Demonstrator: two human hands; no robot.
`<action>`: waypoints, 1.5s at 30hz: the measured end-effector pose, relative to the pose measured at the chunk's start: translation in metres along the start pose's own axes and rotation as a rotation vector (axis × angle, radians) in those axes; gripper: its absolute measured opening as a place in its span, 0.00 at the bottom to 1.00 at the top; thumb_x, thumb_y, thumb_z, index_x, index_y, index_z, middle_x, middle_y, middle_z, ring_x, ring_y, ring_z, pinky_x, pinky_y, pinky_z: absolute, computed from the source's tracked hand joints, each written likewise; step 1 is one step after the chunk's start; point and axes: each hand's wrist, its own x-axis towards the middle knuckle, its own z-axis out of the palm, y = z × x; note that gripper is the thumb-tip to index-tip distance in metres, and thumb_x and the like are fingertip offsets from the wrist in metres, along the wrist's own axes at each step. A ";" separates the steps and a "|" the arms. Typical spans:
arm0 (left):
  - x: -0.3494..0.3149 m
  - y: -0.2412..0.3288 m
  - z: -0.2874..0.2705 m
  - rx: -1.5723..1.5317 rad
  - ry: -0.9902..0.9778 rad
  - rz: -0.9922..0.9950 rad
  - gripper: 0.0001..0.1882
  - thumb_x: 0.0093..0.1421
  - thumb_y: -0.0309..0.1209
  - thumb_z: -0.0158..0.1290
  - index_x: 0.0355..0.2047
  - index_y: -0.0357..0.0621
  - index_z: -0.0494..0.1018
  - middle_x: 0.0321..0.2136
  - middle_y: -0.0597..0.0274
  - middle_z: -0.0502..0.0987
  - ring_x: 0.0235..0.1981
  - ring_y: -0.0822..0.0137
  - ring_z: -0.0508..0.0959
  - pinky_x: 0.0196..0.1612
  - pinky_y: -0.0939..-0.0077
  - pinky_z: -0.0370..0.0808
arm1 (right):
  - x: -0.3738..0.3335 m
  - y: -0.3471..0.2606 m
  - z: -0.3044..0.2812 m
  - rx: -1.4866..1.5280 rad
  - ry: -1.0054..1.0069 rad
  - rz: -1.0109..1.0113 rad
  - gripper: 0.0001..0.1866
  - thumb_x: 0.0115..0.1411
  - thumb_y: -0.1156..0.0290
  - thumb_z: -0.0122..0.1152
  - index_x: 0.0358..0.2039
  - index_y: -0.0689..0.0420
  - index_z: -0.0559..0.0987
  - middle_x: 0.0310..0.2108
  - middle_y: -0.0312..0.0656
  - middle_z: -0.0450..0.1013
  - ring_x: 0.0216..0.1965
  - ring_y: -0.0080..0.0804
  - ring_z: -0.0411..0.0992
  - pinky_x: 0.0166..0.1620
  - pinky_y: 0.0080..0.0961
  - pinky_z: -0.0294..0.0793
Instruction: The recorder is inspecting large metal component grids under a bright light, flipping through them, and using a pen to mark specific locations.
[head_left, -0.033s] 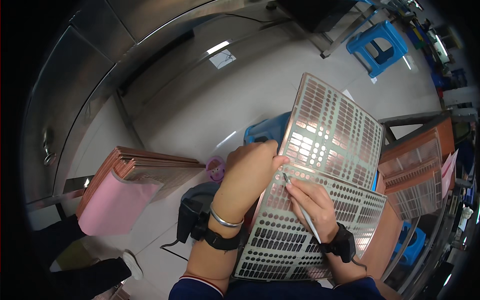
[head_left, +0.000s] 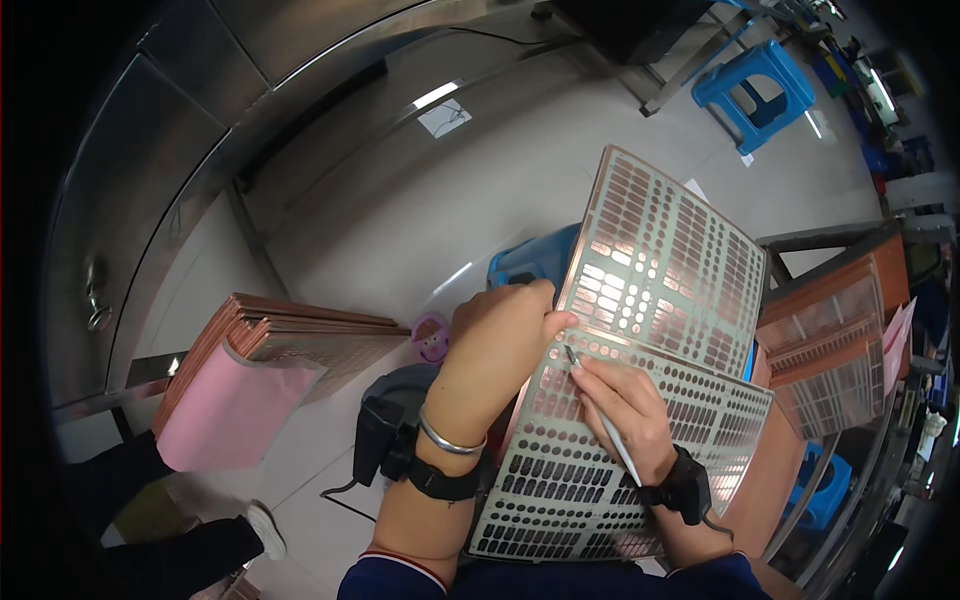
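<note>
A large copper-and-pale-green circuit board panel (head_left: 668,262), covered in rows of ovals and dots, leans up and away from me. Below it a similar lower panel (head_left: 560,490) slants toward my lap, and their edges meet in the middle. My left hand (head_left: 512,315) is closed on the left edge where the two meet, thumb on top, the other fingers mostly hidden. Pinched in my right hand (head_left: 628,408) is a slim white pen-shaped tool (head_left: 622,450) with a metal tip. The tip is at the lower panel's upper left, near a row of round copper spots.
On the left stands a stack of copper panels (head_left: 340,335) with a pink sheet (head_left: 235,415) over its front. More panels (head_left: 825,340) rest on a brown surface at right. A blue stool (head_left: 757,95) is far right. Another person's shoe (head_left: 266,530) shows lower left.
</note>
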 end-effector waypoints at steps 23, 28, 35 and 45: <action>0.002 -0.002 0.000 0.010 -0.022 -0.001 0.15 0.60 0.38 0.50 0.25 0.37 0.72 0.22 0.46 0.74 0.24 0.45 0.74 0.28 0.61 0.69 | 0.000 -0.001 0.001 -0.005 0.032 -0.001 0.22 0.45 0.85 0.64 0.44 0.61 0.77 0.43 0.44 0.73 0.40 0.39 0.73 0.42 0.29 0.75; 0.002 -0.001 0.000 0.004 -0.027 -0.007 0.15 0.59 0.38 0.50 0.25 0.37 0.72 0.22 0.46 0.74 0.24 0.45 0.74 0.28 0.61 0.69 | 0.001 -0.002 0.000 -0.001 0.029 0.003 0.21 0.45 0.85 0.64 0.43 0.61 0.77 0.43 0.45 0.73 0.40 0.40 0.73 0.41 0.29 0.75; 0.002 -0.002 0.001 0.013 -0.018 -0.001 0.15 0.59 0.38 0.50 0.25 0.38 0.72 0.22 0.46 0.74 0.25 0.45 0.74 0.28 0.61 0.70 | 0.002 -0.001 0.001 0.014 0.048 0.007 0.20 0.44 0.85 0.65 0.42 0.61 0.79 0.42 0.46 0.73 0.39 0.39 0.74 0.41 0.28 0.75; 0.003 -0.003 0.000 0.021 -0.035 -0.005 0.15 0.60 0.38 0.50 0.25 0.37 0.72 0.22 0.46 0.74 0.24 0.47 0.75 0.28 0.62 0.70 | 0.005 -0.002 -0.008 0.212 0.048 0.238 0.17 0.48 0.86 0.62 0.41 0.61 0.80 0.43 0.46 0.74 0.41 0.35 0.75 0.43 0.24 0.77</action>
